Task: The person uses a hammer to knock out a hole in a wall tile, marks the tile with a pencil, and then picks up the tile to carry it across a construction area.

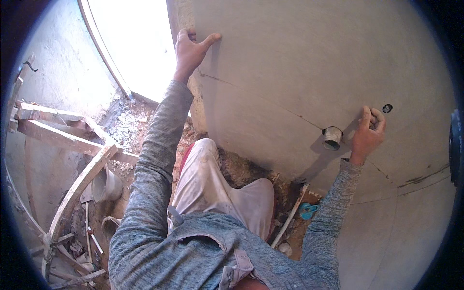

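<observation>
My left hand (190,50) is up at the vertical edge of a grey plastered wall (270,58), beside a bright opening. Its thumb stretches over the wall face, while the bent fingers go round the edge. Further right, my right hand (368,135) is at the wall with its fingers curled together; whatever they may hold is hidden. Just left of that hand a short grey pipe stub (332,138) sticks out of the wall. A small round hole (387,108) lies up and right of the fingers. One thin dark line slants across the plaster from the edge to the pipe.
On the left, wooden planks (72,140) form a rough frame. A pale bucket (107,186) stands beneath them, among rubble and loose sticks. Near the wall's foot lie a narrow wooden strip (291,212) and a blue object (308,210). My bent knees are close to the wall.
</observation>
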Demonstrator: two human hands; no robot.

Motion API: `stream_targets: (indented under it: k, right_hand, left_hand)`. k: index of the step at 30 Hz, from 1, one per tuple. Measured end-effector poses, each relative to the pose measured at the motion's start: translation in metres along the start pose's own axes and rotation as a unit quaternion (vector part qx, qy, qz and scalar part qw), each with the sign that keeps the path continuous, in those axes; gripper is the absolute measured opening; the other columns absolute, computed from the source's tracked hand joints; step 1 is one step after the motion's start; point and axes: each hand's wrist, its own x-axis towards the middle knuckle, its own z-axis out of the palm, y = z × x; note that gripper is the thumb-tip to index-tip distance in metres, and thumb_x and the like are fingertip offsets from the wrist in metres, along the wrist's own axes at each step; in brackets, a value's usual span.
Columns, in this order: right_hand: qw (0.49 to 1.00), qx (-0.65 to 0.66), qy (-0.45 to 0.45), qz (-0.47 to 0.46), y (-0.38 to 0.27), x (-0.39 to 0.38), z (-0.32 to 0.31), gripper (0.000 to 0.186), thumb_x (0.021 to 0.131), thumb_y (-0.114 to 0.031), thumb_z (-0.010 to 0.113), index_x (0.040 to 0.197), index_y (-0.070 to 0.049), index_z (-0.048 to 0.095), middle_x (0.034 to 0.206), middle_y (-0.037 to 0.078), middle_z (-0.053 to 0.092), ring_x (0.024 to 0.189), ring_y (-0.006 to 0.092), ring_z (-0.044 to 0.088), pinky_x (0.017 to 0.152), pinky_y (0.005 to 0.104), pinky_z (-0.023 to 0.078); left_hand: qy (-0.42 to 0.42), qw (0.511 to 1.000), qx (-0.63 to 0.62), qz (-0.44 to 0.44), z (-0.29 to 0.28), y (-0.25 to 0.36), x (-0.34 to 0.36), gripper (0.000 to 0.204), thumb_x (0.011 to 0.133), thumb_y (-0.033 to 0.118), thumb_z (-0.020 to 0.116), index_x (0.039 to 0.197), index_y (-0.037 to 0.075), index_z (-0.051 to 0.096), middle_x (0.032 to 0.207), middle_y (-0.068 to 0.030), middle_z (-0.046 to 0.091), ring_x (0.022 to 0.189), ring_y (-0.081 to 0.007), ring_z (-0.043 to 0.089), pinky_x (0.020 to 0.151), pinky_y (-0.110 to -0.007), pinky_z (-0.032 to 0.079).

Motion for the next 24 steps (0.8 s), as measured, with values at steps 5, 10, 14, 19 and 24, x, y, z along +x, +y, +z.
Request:
stream_targets:
  k: [5,10,14,19,24]
  right_hand:
    - [1.000,-0.004,-0.012,0.013,0.000,0.001,-0.001,0.027,0.084,-0.023,0.066,0.099,-0.003,0.059,0.079,0.005,0.062,0.066,0.0101,0.058,0.058,0.0242,0.048]
    - [0.999,-0.029,-0.028,0.010,0.004,0.003,-0.003,0.029,0.085,-0.026,0.066,0.099,-0.003,0.058,0.078,0.003,0.061,0.067,0.0080,0.057,0.058,0.0229,0.047]
    - [1.000,-0.019,-0.019,-0.002,0.003,0.004,-0.001,0.025,0.083,-0.022,0.067,0.097,-0.003,0.058,0.074,0.005,0.061,0.063,0.0106,0.058,0.055,0.0250,0.046]
    - [0.992,-0.122,-0.018,-0.027,0.003,0.008,-0.014,0.029,0.084,-0.027,0.065,0.099,-0.002,0.059,0.081,0.006,0.063,0.069,0.0131,0.061,0.064,0.0259,0.049]
    - [0.996,-0.071,-0.022,-0.040,0.013,0.015,-0.005,0.025,0.083,-0.021,0.065,0.097,-0.001,0.059,0.078,0.008,0.063,0.070,0.0143,0.063,0.062,0.0264,0.050]
  left_hand:
    - [-0.029,0.999,0.008,-0.010,0.001,-0.008,0.007,0.088,0.061,0.058,0.077,0.107,-0.011,0.048,0.107,-0.0196,0.050,0.099,-0.0273,0.053,0.083,-0.036,0.047]
    - [-0.052,0.999,-0.015,-0.004,0.000,-0.013,0.009,0.092,0.061,0.061,0.075,0.108,-0.011,0.046,0.109,-0.0201,0.047,0.101,-0.0289,0.051,0.085,-0.037,0.046]
    - [-0.038,0.999,-0.015,0.009,0.001,-0.015,0.010,0.091,0.061,0.062,0.074,0.108,-0.011,0.045,0.108,-0.0200,0.047,0.100,-0.0292,0.051,0.085,-0.038,0.046]
    - [-0.003,1.000,-0.009,0.006,0.013,-0.013,0.010,0.083,0.065,0.058,0.074,0.107,-0.009,0.048,0.104,-0.0184,0.049,0.098,-0.0289,0.052,0.085,-0.037,0.045]
    - [0.033,0.999,-0.004,-0.015,0.021,-0.030,0.016,0.077,0.068,0.054,0.073,0.109,-0.008,0.050,0.105,-0.0192,0.053,0.099,-0.0302,0.052,0.083,-0.041,0.044]
